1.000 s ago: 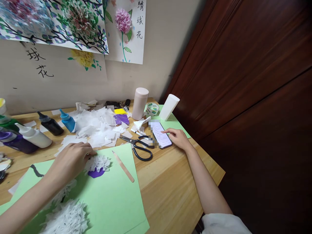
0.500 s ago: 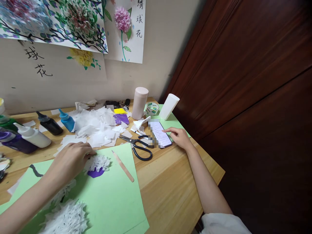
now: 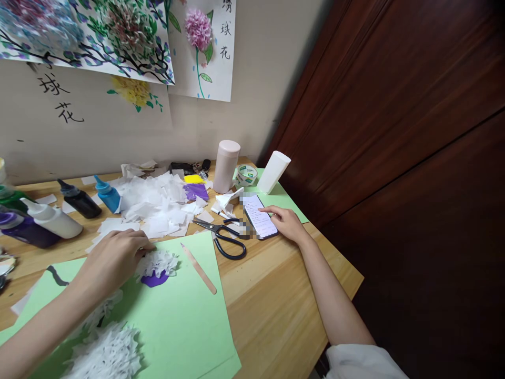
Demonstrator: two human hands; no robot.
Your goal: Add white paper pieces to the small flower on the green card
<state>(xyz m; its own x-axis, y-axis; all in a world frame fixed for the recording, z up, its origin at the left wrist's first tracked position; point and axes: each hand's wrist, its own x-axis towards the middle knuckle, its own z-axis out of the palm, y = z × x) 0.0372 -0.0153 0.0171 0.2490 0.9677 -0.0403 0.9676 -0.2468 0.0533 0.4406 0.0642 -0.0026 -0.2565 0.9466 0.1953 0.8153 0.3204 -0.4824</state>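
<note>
My left hand (image 3: pixel 120 251) is at the edge of a white paper flower (image 3: pixel 160 261), its fingers bent down and pressed together. What they pinch, if anything, is hidden. Under the flower, a purple piece of clay (image 3: pixel 154 279) shows against the light green paper (image 3: pixel 177 321). My right hand (image 3: pixel 287 223) holds nothing; its index finger stretches out onto the lit screen of a phone (image 3: pixel 262 218) lying on the table. Nearer me, a fuller white paper flower (image 3: pixel 108 355) is partly behind my left forearm.
Black-handled scissors (image 3: pixel 224 239) lie left of the phone, and a pointed wooden stick (image 3: pixel 198 268) rests on the green paper. Beyond are loose white paper pieces (image 3: pixel 152 202), paint bottles (image 3: pixel 79 199), a pink canister (image 3: pixel 226 167), a tape roll (image 3: pixel 247 176) and a white cup (image 3: pixel 274 172).
My right index finger has slid slightly up and left across the phone, and the text on the screen has shifted. My left hand has stayed in place.
</note>
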